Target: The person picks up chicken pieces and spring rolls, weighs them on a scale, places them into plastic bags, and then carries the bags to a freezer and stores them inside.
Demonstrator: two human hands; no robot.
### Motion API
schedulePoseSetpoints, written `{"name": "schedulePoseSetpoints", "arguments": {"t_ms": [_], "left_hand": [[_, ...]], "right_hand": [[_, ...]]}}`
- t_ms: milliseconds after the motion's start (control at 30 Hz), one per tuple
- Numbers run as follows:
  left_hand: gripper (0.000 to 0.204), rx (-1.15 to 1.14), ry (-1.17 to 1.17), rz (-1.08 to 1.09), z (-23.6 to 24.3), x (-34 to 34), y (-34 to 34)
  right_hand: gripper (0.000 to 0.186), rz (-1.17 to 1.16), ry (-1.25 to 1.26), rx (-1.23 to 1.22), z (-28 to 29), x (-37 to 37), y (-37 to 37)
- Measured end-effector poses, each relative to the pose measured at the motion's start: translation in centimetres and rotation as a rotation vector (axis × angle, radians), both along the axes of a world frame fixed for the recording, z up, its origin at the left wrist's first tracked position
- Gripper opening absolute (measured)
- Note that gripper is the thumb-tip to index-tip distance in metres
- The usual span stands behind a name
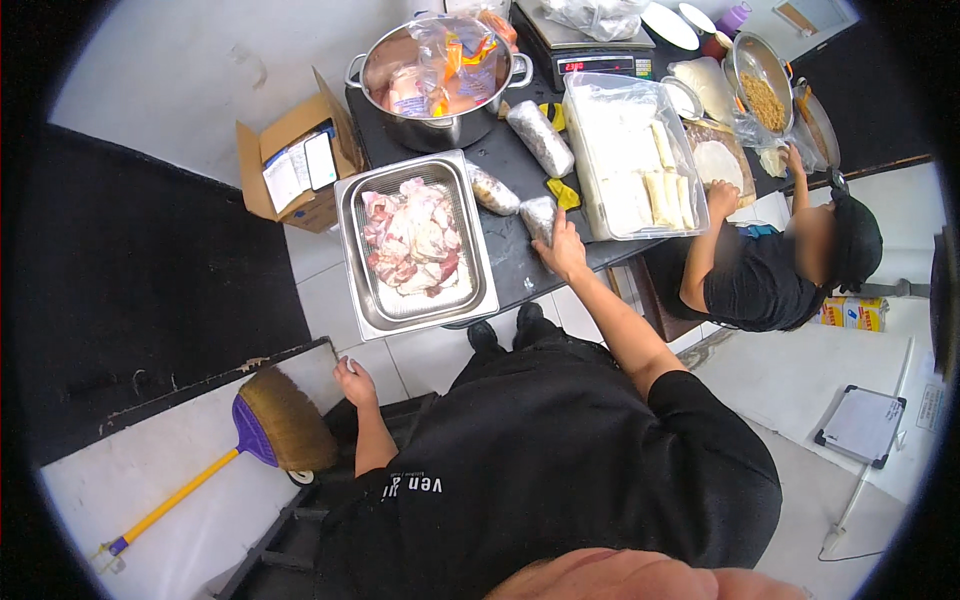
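Note:
My right hand (562, 250) is at the table's front edge, thumb and fingers round the near end of a clear-plastic-wrapped package (538, 216). Two similar packages lie beside it, one pale and lumpy (540, 138), one brownish (493, 190). A yellow strip (564, 193) shows next to my fingertips. Left of these stands a steel perforated pan (482, 262) with raw, pinkish meat pieces (410, 235). Below the pan, my left hand (356, 383) hangs in the air, fingers loosely curled and apart; a small white spot at them is too small to make out.
A large steel pot (440, 132) with bagged meat stands behind the pan. Right of my hand is a plastic tub (640, 235) of pale rolls. A digital scale (608, 66) sits behind. A co-worker (760, 270) handles flat dough (718, 165). A broom (285, 420) and cardboard box (262, 175) are left.

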State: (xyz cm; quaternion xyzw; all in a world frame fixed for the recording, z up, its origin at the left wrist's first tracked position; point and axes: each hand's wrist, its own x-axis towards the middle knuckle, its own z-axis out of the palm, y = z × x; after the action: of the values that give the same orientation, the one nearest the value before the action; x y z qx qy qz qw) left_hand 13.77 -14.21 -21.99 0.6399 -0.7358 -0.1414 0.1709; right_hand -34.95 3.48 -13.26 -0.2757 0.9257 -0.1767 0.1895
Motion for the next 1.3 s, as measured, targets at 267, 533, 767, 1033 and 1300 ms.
{"name": "schedulePoseSetpoints", "arguments": {"t_ms": [267, 533, 767, 1033, 1300], "left_hand": [[0.025, -0.231, 0.322, 0.037, 7.9, -9.5, -3.1], [0.042, 0.602, 0.735, -0.371, 20.7, -35.0, 3.9], [0.092, 0.512, 0.425, 0.160, 7.1, -48.4, 3.4], [0.100, 0.226, 0.184, 0.317, 2.9, -52.4, 1.0], [0.094, 0.190, 0.167, 0.050, 3.5, -51.5, 1.8]], "right_hand": [[0.091, -0.018, -0.012, -0.017, -0.1, -3.1, -0.9], [0.094, 0.058, -0.211, -0.041, -1.4, -5.4, -1.9], [0.063, 0.828, -0.617, -0.182, 15.9, -18.0, -1.7], [0.042, 0.612, -0.166, -0.457, 24.2, -38.9, -1.1], [0.038, 0.453, 0.086, -0.401, 27.7, -45.9, -3.4]]}}
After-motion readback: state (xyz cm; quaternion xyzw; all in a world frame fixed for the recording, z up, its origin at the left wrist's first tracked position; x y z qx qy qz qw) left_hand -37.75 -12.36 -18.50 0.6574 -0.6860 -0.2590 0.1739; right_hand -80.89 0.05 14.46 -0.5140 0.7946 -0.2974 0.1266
